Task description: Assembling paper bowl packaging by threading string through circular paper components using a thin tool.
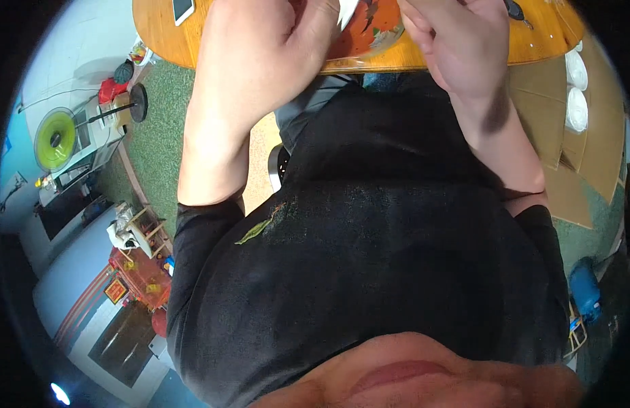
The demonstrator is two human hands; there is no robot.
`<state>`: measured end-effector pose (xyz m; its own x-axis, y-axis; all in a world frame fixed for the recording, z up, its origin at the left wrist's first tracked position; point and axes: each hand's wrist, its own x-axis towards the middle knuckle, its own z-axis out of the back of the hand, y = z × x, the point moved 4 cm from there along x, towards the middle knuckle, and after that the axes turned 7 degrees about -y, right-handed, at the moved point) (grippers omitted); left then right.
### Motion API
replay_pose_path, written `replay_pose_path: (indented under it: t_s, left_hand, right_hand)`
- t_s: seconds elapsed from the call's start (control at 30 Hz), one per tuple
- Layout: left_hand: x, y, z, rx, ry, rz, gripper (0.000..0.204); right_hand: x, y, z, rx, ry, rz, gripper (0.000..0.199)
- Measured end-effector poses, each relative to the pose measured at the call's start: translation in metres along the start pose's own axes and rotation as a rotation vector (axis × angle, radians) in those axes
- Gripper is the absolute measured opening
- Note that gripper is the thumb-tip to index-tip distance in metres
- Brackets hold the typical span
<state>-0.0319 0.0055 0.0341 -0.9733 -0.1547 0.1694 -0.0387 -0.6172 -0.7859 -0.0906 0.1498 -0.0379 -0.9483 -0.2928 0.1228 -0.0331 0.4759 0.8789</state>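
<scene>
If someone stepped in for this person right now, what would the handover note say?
Left hand: fingers curled, thumb pinching a white piece at the picture's top edge.
Right hand: bent over the orange packet; its fingertips are hidden.
Things: the packet lies at the near edge of the wooden table, between both hands. A phone lies further left.
Done: both hands are on the packet.
Left: cannot tell whether it is opened; check before going on.
</scene>
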Motion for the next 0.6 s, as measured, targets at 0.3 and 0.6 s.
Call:
replay_pose_path:
  t_s: [0.3, 0.6]
  left_hand:
    - [-0.006, -0.007, 0.003, 0.084, -0.033, -0.008, 0.002]
    - [-0.012, -0.013, 0.002, 0.092, -0.017, 0.043, 0.002]
  right_hand:
    - [-0.003, -0.005, 0.004, 0.326, 0.053, -0.296, 0.009]
    - [-0.007, 0.020, -0.001, 0.006, 0.063, -0.474, 0.015]
